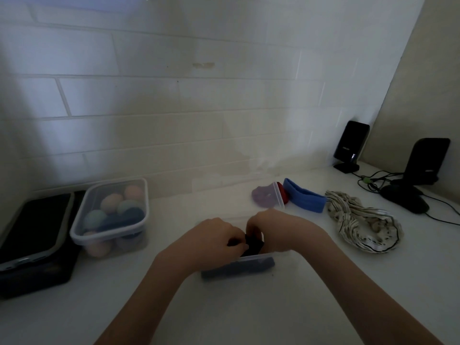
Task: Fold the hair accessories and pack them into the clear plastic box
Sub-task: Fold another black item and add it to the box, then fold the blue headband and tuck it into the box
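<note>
At the far left a dark case sits against the wall, and just beside it a lidded tub of coloured balls, both well clear of where I work. My left hand is closed on a black band, pinching its left side, and my right hand is curled over the other side, so the two together keep the fold tight while I push it down into the clear box right under them. I think a dark blue piece already lies along the box's near wall, which leaves the far side for this one; the rim is hard to make out under my wrists. Behind my right hand a clear lid stands tilted with a purple scrunchie left of it and something red showing behind it. Then a blue headband and a striped scarf wait near my right, easy to reach. The counter in front is bare, so my elbows have room; the cables by the stands at far right are the only snag
</note>
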